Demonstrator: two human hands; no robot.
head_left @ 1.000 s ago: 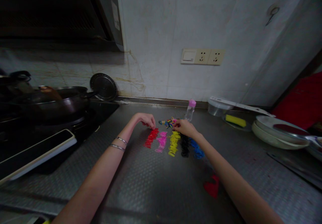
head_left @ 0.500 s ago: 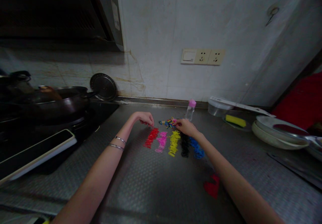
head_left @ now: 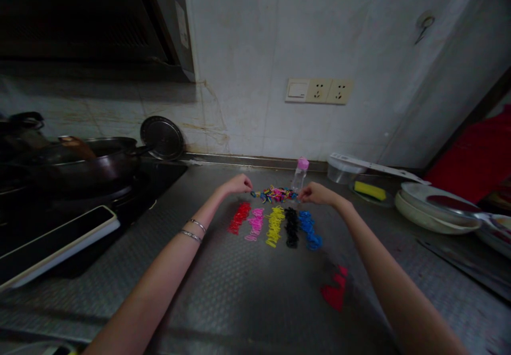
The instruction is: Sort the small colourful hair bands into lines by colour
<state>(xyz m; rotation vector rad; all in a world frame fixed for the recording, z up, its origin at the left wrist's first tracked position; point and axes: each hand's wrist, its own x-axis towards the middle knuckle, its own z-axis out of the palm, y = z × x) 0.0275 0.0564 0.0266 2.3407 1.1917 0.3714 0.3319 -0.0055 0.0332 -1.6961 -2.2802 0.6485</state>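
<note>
A mixed, many-coloured pile of small rubber bands (head_left: 276, 194) lies in a wide strip on the metal counter. My left hand (head_left: 239, 183) is closed in a pinch at the strip's left end, its fingertips against the bands there. At the right end, my right hand (head_left: 316, 193) pinches at bands too. Nearer to me are sorted rows of bands: red (head_left: 239, 218), pink (head_left: 255, 224), yellow (head_left: 275, 226), black (head_left: 291, 227) and blue (head_left: 310, 230). Exactly which bands the fingers grip is too small to see.
A clear bottle with a pink cap (head_left: 300, 174) stands just behind the pile. A red cut-out piece (head_left: 335, 290) lies by my right forearm. To the right are a yellow sponge (head_left: 369, 190) and stacked bowls (head_left: 431, 214); leftward, a phone-like slab (head_left: 59, 243) and a pan (head_left: 99, 166).
My right hand has moved right, from the middle of the mixed pile to its right end, uncovering more bands. My left hand has shifted right to the pile's left end.
</note>
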